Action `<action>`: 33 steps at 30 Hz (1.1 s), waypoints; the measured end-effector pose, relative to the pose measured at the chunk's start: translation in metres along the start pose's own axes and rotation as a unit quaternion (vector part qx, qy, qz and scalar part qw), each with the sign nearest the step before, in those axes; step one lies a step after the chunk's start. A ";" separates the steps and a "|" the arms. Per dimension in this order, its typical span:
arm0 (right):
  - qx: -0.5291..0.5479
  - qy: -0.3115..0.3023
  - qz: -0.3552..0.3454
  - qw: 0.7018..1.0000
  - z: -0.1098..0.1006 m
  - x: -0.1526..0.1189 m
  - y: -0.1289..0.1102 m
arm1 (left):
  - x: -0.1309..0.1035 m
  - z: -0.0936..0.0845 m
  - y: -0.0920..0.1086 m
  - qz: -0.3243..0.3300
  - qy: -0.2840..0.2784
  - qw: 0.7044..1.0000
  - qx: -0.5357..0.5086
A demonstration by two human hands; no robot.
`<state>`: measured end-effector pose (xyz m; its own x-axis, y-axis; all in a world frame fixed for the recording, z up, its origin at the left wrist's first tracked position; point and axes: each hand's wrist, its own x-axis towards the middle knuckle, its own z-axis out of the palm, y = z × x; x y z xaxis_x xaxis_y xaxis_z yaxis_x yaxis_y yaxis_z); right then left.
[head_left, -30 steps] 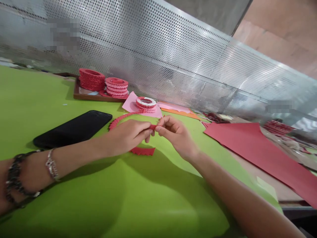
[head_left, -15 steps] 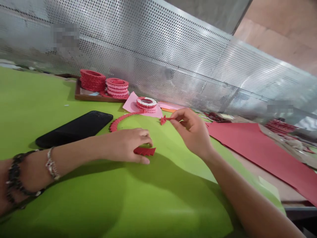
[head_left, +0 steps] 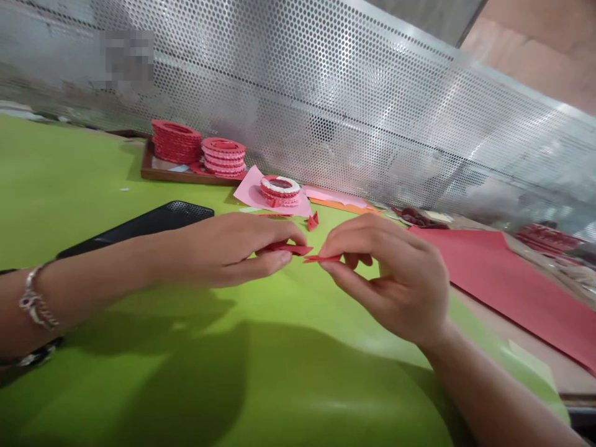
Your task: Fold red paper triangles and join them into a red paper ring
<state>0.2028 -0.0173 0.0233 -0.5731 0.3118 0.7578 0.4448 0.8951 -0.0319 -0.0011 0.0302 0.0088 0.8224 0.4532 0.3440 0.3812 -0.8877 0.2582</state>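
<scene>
My left hand [head_left: 242,248] pinches a short folded red paper strip [head_left: 298,249] between thumb and fingers. Facing it from the right, my right hand [head_left: 386,267] grips a small folded red paper piece [head_left: 323,258], its pointed end close to the strip's tip. Whether the two papers touch is hard to tell. Just beyond the hands, another small folded red piece [head_left: 312,221] lies on the green tabletop [head_left: 279,372]. Part of a red strip [head_left: 275,215] shows behind my left hand, which hides the rest of it.
A black phone [head_left: 139,230] lies at left, partly under my left forearm. Behind stand a brown tray [head_left: 186,178] with stacked red and pink rings [head_left: 177,141] and a white-topped ring stack [head_left: 280,190] on pink paper [head_left: 249,189]. A large red sheet [head_left: 507,285] lies right; perforated metal [head_left: 326,81] spans the back.
Both hands have come together over the table. My left hand has lifted its strip and closed on it. My right hand has moved nearer and now holds a red piece beside the strip's tip.
</scene>
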 end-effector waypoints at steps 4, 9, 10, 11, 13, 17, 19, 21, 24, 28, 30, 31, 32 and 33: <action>-0.029 0.001 -0.005 1.000 -0.002 0.000 0.000 | -0.002 0.000 0.000 0.012 0.016 1.000 -0.002; -0.030 -0.024 -0.012 0.999 -0.001 0.001 0.005 | -0.004 -0.002 0.004 0.014 0.019 1.000 -0.005; -0.035 -0.023 -0.014 0.999 0.000 0.000 0.006 | -0.004 -0.002 0.004 0.014 0.019 1.000 -0.004; -0.041 -0.020 -0.018 0.999 0.000 0.000 0.007 | -0.004 -0.002 0.004 0.013 0.018 1.000 -0.004; -0.056 -0.015 -0.027 0.998 0.000 -0.002 0.008 | -0.003 -0.002 0.005 0.010 0.014 1.000 -0.004; -0.067 -0.021 -0.032 0.997 0.000 -0.003 0.009 | -0.003 -0.002 0.005 0.007 0.016 1.000 -0.010; -0.069 -0.015 -0.030 0.997 0.000 -0.004 0.009 | -0.003 -0.003 0.006 -0.001 0.021 1.000 -0.014; -0.073 -0.002 -0.034 0.997 0.001 -0.004 0.008 | -0.003 -0.004 0.007 -0.011 0.022 0.999 -0.024; -0.083 0.007 -0.041 0.996 0.001 -0.003 0.007 | -0.002 -0.007 0.010 -0.017 0.025 0.999 -0.039; -0.093 0.016 -0.038 0.995 0.000 -0.003 0.007 | -0.002 -0.008 0.012 -0.017 0.024 0.998 -0.048; -0.092 0.016 -0.040 0.995 0.001 -0.003 0.008 | -0.003 -0.007 0.012 -0.018 0.019 0.999 -0.048; -0.091 0.016 -0.040 0.995 0.001 -0.003 0.008 | -0.003 -0.007 0.012 -0.017 0.016 0.999 -0.047; -0.091 0.014 -0.040 0.995 0.001 -0.003 0.009 | -0.003 -0.007 0.012 -0.016 0.015 0.999 -0.048; -0.092 0.013 -0.042 0.995 0.001 -0.003 0.009 | -0.003 -0.007 0.012 -0.015 0.013 0.999 -0.049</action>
<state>0.2076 -0.0098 0.0198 -0.5975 0.2277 0.7688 0.5151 0.8438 0.1505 -0.0023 0.0191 0.0170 0.7993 0.4827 0.3580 0.3617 -0.8621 0.3549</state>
